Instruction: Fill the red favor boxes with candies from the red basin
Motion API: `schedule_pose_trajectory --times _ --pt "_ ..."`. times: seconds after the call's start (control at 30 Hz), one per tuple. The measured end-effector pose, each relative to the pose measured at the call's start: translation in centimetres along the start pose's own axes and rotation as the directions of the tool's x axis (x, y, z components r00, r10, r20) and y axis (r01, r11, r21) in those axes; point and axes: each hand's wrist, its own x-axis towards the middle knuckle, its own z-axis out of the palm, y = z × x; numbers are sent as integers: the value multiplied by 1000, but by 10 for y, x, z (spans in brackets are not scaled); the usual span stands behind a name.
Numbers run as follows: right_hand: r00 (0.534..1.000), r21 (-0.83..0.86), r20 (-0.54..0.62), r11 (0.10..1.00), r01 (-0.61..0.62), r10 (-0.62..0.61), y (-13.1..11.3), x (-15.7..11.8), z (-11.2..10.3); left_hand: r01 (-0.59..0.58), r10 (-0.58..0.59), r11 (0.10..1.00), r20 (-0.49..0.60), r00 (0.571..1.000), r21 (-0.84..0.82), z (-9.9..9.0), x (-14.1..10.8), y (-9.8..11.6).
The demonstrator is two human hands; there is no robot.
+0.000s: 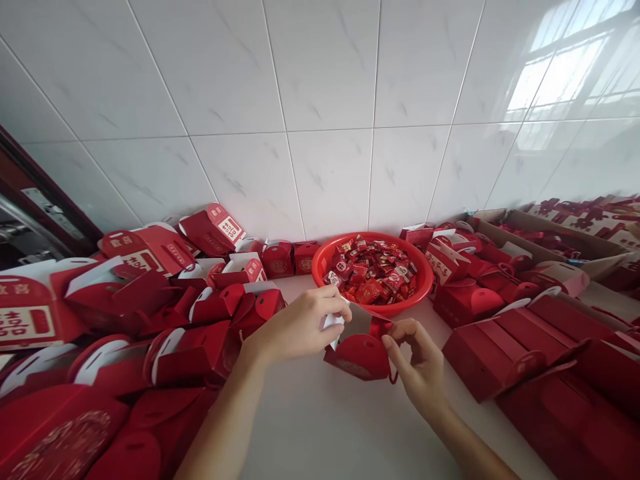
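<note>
In the middle of the white table, a small red box (361,357) stands with its top flaps open and a ribbon loop at its right side. My left hand (305,323) is at the box's left edge, its fingers curled around a white inner flap. At the right side, my right hand (417,360) pinches the box's edge by the red ribbon between thumb and fingers. Just behind the box sits a round red basket (425,267) heaped with red-wrapped sweets (370,273). The inside of the box is mostly hidden.
Many red boxes (195,353) crowd the left side. More red boxes (500,347) line the right, with a cardboard carton (595,267) of red items behind them. A tiled wall (330,173) rises at the back. Bare tabletop (330,433) shows in front.
</note>
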Motion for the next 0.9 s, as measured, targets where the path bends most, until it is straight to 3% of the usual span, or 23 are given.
schedule_pose_trajectory --times 0.2,0.43,0.63,0.73,0.9 --pt "970 -153 209 975 158 -124 7 2 0 135 -137 990 75 988 29 4 3 -2" --pt "864 -262 463 901 347 -198 17 -7 3 175 -190 979 167 967 100 3 0 -3" --pt "789 -311 551 811 495 -271 10 -16 10 182 -209 977 325 922 113 4 -6 1" --pt "800 -303 539 826 475 -262 8 -17 11 182 -212 976 357 910 116 8 -7 2" --pt "883 -265 419 901 343 -213 4 -15 8 262 -309 950 391 867 170 9 -7 0"
